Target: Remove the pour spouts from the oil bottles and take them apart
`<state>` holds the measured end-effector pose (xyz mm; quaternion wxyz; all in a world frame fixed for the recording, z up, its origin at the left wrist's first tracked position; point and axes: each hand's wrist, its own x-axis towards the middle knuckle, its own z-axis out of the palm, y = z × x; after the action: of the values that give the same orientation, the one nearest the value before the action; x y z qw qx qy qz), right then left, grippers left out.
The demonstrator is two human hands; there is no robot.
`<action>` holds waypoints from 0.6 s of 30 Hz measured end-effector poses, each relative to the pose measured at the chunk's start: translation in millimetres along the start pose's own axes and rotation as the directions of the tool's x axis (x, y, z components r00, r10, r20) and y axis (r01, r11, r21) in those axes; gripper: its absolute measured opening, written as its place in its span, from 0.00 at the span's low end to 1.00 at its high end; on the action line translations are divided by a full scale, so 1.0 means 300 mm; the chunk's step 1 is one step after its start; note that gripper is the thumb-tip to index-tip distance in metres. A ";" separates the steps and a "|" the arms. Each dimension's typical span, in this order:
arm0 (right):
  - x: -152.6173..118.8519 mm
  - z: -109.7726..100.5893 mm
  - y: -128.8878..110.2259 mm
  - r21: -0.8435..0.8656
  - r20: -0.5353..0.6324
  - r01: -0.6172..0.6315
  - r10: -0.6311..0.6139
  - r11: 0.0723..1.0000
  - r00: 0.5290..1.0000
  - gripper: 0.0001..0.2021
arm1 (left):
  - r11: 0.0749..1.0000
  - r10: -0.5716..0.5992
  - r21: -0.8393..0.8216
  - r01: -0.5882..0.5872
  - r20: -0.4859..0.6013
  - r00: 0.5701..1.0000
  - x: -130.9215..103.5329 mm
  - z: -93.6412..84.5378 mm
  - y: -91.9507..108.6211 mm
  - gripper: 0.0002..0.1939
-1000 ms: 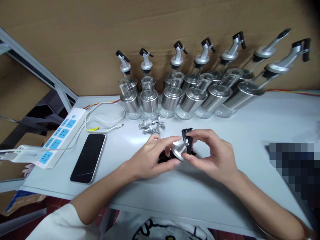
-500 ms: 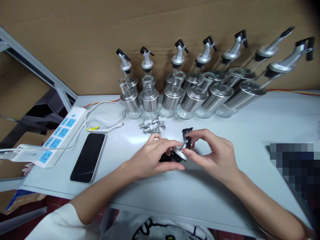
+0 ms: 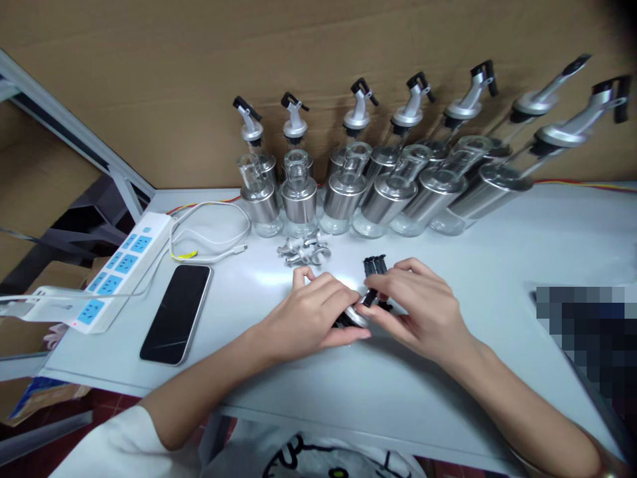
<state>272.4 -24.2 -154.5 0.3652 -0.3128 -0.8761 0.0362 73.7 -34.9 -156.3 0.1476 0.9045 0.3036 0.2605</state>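
Note:
My left hand (image 3: 316, 309) is closed around a silver pour spout (image 3: 357, 317), tilted just above the table. My right hand (image 3: 423, 309) pinches the small black lever cap (image 3: 369, 297) at the spout's upper end. Part of the spout and its underside are hidden by my fingers. Just beyond my right fingertips lie several black plastic pieces (image 3: 374, 265) side by side. A small pile of loose silver spouts (image 3: 304, 250) lies past my left hand.
Glass bottles with steel bands (image 3: 344, 196) stand in two rows at the back, the rear ones topped with spouts. On the left lie a phone (image 3: 176, 314), a power strip (image 3: 124, 269) and a white cable (image 3: 213, 255). A pixelated dark area covers the right edge.
My right fingers have shifted slightly left and curled over the black lever cap. My left hand has turned a little over the spout, and more of the black pieces behind show.

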 end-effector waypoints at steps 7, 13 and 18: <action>-0.004 -0.003 -0.009 0.024 -0.048 -0.080 0.081 0.997 0.996 0.14 | 1.000 0.016 0.013 -0.017 0.060 0.998 0.000 -0.008 0.003 0.17; -0.001 -0.038 0.030 0.015 -0.139 -0.449 0.447 0.893 0.884 0.12 | 0.996 0.092 0.007 -0.092 -0.002 0.996 0.000 0.000 -0.001 0.19; -0.013 -0.053 0.125 -0.066 -0.063 -0.547 0.544 0.834 0.837 0.07 | 0.996 0.088 0.018 -0.087 -0.079 0.993 0.000 -0.008 -0.009 0.15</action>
<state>304.6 0.9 -156.1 0.3450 -0.5648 -0.7435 0.0964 71.0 -32.6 -155.5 0.1171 0.9070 0.2711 0.3001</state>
